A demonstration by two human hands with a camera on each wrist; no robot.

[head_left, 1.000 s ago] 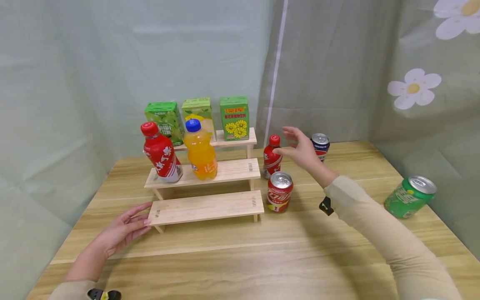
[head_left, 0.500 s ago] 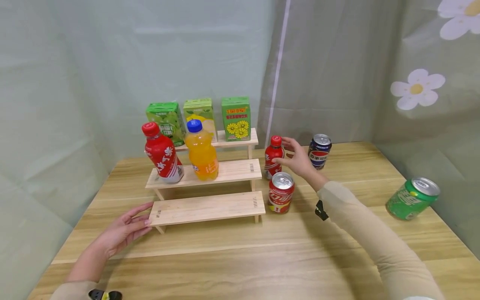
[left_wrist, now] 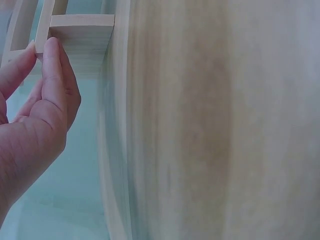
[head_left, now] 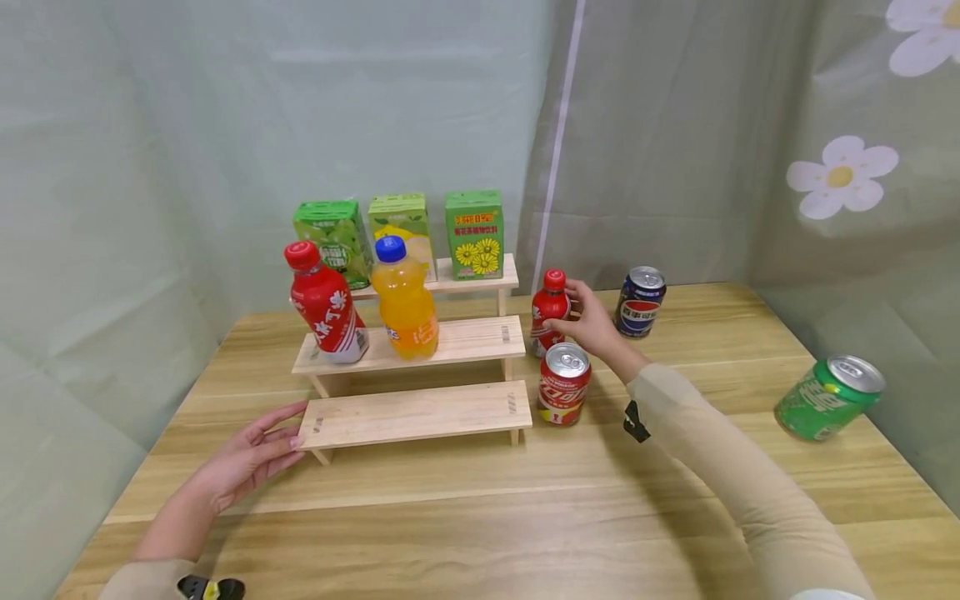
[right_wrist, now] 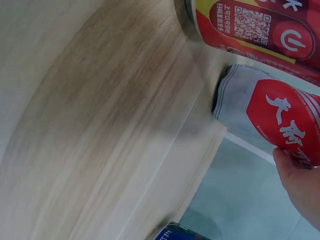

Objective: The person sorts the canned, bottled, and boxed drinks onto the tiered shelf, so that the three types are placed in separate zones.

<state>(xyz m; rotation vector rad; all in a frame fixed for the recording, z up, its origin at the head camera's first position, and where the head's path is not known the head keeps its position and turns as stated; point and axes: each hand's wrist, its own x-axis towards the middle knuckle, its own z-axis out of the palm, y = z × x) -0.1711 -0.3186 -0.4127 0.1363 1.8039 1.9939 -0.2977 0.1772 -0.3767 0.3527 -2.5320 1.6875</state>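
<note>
My right hand (head_left: 594, 323) grips a small red cola bottle (head_left: 547, 315), thumb on its near side and fingers behind; it stands upright on the table. The right wrist view shows my thumb (right_wrist: 295, 175) against the bottle's red label (right_wrist: 280, 115). My left hand (head_left: 243, 458) pinches the left end of the lowest board of a three-step wooden rack (head_left: 420, 414); thumb and fingertips meet at the board (left_wrist: 44, 30) in the left wrist view. A red cola can (head_left: 564, 385) stands in front of the gripped bottle.
On the rack's middle step are a larger red bottle (head_left: 326, 304) and an orange soda bottle (head_left: 406, 304). Green drink cartons (head_left: 474, 235) line the top step. A blue can (head_left: 640, 302) stands behind my right hand, and a green can (head_left: 828, 398) is far right.
My right hand has moved left and down onto the small red bottle, closing its fingers round it and uncovering the blue can. The left hand has stayed on the rack.
</note>
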